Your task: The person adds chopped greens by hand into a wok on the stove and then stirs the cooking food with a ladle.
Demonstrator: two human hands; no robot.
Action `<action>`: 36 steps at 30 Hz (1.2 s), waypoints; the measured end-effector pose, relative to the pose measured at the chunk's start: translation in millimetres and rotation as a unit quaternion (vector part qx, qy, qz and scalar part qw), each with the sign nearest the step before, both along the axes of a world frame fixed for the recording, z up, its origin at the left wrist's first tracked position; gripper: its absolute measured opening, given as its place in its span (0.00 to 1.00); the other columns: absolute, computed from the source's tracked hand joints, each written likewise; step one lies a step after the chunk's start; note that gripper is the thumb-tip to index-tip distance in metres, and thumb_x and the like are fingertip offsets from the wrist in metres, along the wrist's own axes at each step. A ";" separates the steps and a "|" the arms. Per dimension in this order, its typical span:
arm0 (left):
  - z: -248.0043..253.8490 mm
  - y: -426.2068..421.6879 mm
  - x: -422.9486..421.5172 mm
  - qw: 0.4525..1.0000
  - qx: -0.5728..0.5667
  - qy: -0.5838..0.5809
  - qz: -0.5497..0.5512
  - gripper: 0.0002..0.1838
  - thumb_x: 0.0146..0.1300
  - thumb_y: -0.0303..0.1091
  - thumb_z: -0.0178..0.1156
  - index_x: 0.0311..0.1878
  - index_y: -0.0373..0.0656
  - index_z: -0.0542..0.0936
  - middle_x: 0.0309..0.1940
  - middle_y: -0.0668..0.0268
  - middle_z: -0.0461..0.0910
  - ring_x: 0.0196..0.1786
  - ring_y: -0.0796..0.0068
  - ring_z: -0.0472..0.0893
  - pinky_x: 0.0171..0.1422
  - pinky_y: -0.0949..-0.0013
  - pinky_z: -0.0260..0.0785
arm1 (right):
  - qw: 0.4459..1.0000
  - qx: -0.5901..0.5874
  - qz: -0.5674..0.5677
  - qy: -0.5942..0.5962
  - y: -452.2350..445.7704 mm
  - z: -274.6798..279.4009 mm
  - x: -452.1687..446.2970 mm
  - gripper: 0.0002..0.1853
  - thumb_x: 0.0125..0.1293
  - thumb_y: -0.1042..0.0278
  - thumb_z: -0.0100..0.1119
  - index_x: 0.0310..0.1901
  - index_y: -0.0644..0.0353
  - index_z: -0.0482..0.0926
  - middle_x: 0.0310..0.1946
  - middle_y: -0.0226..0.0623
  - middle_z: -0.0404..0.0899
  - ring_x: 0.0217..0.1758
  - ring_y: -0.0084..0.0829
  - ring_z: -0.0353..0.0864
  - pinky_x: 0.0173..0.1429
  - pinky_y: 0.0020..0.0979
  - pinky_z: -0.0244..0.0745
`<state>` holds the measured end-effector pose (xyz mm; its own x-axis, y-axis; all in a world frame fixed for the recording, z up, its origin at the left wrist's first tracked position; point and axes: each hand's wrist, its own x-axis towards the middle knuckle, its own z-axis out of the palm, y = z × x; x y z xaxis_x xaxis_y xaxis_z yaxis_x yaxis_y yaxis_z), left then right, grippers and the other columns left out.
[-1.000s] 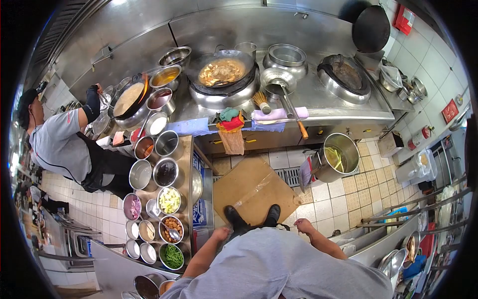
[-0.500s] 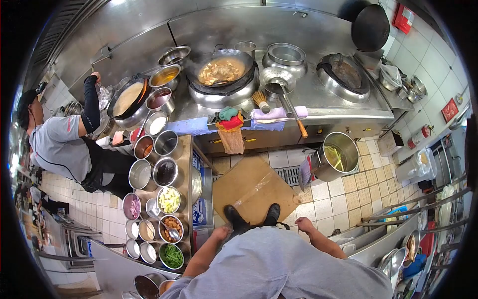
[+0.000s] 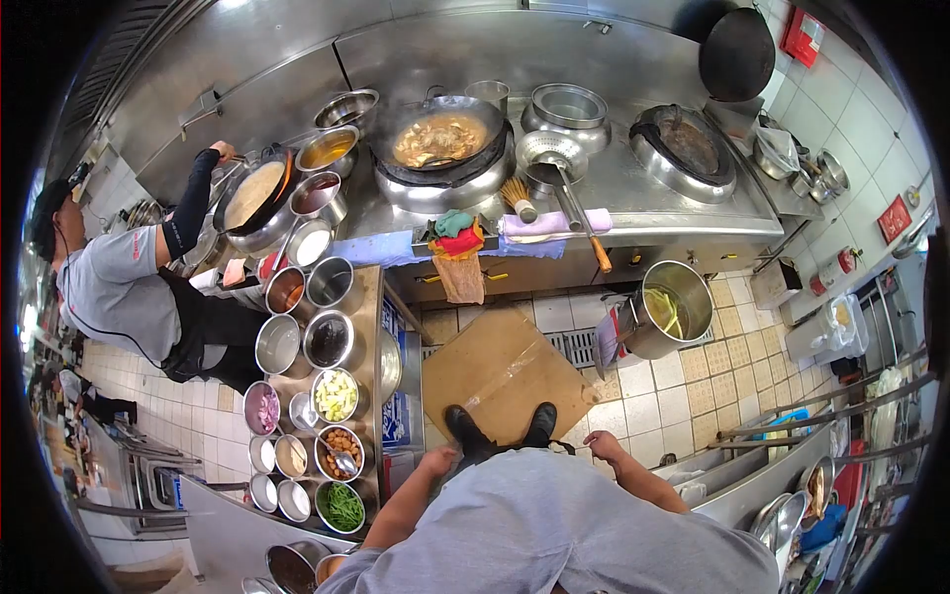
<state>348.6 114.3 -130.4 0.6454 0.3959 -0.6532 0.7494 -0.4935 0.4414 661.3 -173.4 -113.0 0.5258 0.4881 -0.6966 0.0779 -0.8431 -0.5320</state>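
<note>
Both hands hang low beside the grey shirt, away from the stove. My left hand (image 3: 438, 461) is closed near the left shoe; what it holds, if anything, is hidden. My right hand (image 3: 602, 445) has its fingers curled near the waist, over the tiled floor, and its contents cannot be made out. Ahead, a wok (image 3: 440, 139) of food in brown liquid sits on a burner. Right of it are a perforated strainer (image 3: 552, 156), a ladle with a wooden handle (image 3: 600, 253) and a bamboo brush (image 3: 519, 201).
Metal pots of ingredients, one with green vegetables (image 3: 341, 507), crowd the left counter. Past them a co-worker (image 3: 119, 287) reaches toward another wok (image 3: 255, 196). A tall pot (image 3: 677, 309) stands at right, before a second burner (image 3: 683, 153). Cardboard (image 3: 510, 371) lies underfoot.
The co-worker's raised arm has swung down and forward over the left wok. Both of my hands have stayed nearly in place.
</note>
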 end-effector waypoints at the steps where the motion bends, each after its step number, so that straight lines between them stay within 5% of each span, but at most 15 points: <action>1: 0.9 -0.7 -0.2 1.000 0.000 0.000 0.001 0.16 0.54 0.37 0.41 0.44 0.51 0.73 0.44 0.60 0.72 0.48 0.62 0.70 0.52 0.67 0.61 | 1.000 0.003 0.005 -0.005 -0.4 -1.8 0.0 0.14 0.45 0.76 0.38 0.28 0.58 0.78 0.18 0.43 0.75 0.21 0.33 0.74 0.30 0.31 0.68; 14: 25.7 -4.5 6.9 0.998 -0.034 0.019 0.047 0.17 0.52 0.34 0.39 0.40 0.50 0.76 0.40 0.60 0.74 0.45 0.61 0.72 0.50 0.66 0.63 | 1.000 0.010 0.011 -0.006 0.1 -6.5 0.7 0.16 0.41 0.78 0.38 0.27 0.57 0.79 0.19 0.45 0.75 0.24 0.34 0.74 0.33 0.30 0.68; 22: -12.7 0.1 -4.3 1.000 -0.026 -0.001 0.014 0.16 0.49 0.34 0.43 0.39 0.48 0.76 0.37 0.58 0.75 0.41 0.60 0.74 0.45 0.64 0.65 | 0.999 0.021 -0.016 0.035 2.3 -4.4 2.7 0.17 0.40 0.80 0.37 0.27 0.57 0.78 0.12 0.39 0.71 0.15 0.27 0.71 0.22 0.28 0.65; 24: -17.7 0.7 -5.2 0.999 -0.021 -0.032 0.001 0.15 0.55 0.39 0.42 0.39 0.46 0.76 0.32 0.62 0.77 0.32 0.71 0.78 0.42 0.69 0.68 | 1.000 0.002 -0.014 0.027 3.0 -5.3 2.4 0.17 0.40 0.80 0.37 0.27 0.57 0.79 0.13 0.39 0.72 0.15 0.28 0.70 0.22 0.29 0.65; 27: 1.8 -1.7 -1.0 0.999 0.018 -0.024 -0.024 0.15 0.55 0.38 0.41 0.39 0.46 0.76 0.32 0.62 0.77 0.31 0.72 0.78 0.41 0.70 0.68 | 0.999 0.036 0.001 0.014 -0.6 -10.4 4.0 0.18 0.39 0.80 0.38 0.27 0.56 0.79 0.14 0.40 0.73 0.15 0.29 0.70 0.23 0.29 0.66; 30: 0.7 -1.6 1.0 0.999 -0.032 0.016 0.014 0.16 0.47 0.33 0.45 0.40 0.49 0.76 0.39 0.60 0.74 0.41 0.61 0.74 0.45 0.66 0.65 | 1.000 0.024 0.015 -0.005 -1.0 -15.6 4.9 0.18 0.39 0.80 0.39 0.27 0.55 0.79 0.14 0.41 0.73 0.16 0.30 0.71 0.24 0.30 0.66; 36: -1.4 -0.4 0.2 0.999 -0.045 0.002 0.021 0.15 0.48 0.33 0.44 0.40 0.49 0.76 0.39 0.61 0.74 0.42 0.62 0.73 0.46 0.66 0.65 | 0.999 0.027 0.016 0.002 -1.3 -7.0 3.2 0.18 0.38 0.80 0.39 0.28 0.55 0.79 0.12 0.39 0.72 0.15 0.29 0.70 0.22 0.28 0.65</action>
<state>348.9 114.0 -131.8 0.6262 0.3614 -0.6908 0.7708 -0.4197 0.4792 664.5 -174.6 -120.0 0.5066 0.5422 -0.6704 0.1027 -0.8099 -0.5775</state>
